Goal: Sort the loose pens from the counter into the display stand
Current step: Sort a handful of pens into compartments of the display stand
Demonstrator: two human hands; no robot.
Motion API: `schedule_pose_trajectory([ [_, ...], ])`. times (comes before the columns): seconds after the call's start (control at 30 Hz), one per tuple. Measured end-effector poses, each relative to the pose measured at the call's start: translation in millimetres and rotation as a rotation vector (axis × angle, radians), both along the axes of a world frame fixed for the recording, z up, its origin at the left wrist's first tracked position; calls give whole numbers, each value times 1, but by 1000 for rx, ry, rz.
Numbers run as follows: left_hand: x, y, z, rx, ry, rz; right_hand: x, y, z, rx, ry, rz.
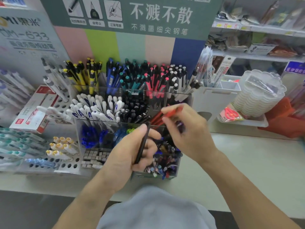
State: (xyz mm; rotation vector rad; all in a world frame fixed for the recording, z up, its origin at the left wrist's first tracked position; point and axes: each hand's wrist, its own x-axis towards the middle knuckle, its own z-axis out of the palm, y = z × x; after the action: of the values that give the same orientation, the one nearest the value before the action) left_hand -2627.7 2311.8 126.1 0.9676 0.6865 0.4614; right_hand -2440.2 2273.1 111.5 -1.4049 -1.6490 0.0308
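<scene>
Counter (pixel 247 162) carried the display stand (pixel 132 96) at its back edge, tiers of sorted pens rising toward the sign, with a mixed compartment (pixel 166 161) at the stand's front right corner. Left hand (pixel 132 154) gripped a black pen (pixel 142 144) upright just over that compartment; right hand (pixel 183 129) pinched a red pen (pixel 173 112) beside the red pens' slot (pixel 156 118), though blur hid its fingertips. Best practice, I judged: match the colour first, then lower each pen tip-down into its own slot.
</scene>
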Motion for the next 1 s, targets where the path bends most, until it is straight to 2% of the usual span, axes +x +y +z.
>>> schedule_pose_trajectory([
  [0.1, -8, 10, 1, 110, -127, 203, 3, 19, 3, -131, 66, -129],
  [0.17, -14, 21, 1, 313, -138, 367, 5, 29, 2, -185, 12, -158],
  [0.27, -18, 38, 9, 688, -16, 528, 3, 39, -1, -124, 3, -162],
  [0.4, -13, 50, 24, 783, 11, 682, -1, 40, -4, -60, 23, -152],
  [0.67, -3, 52, 17, 1104, 39, 578, 5, 38, -9, -6, 17, -153],
  [0.9, -5, 60, -11, 1493, 217, 500, 10, 37, -16, 35, -104, -144],
  [1.0, -7, 66, -27, 1586, 360, 427, 12, 34, -21, 36, -172, -160],
])
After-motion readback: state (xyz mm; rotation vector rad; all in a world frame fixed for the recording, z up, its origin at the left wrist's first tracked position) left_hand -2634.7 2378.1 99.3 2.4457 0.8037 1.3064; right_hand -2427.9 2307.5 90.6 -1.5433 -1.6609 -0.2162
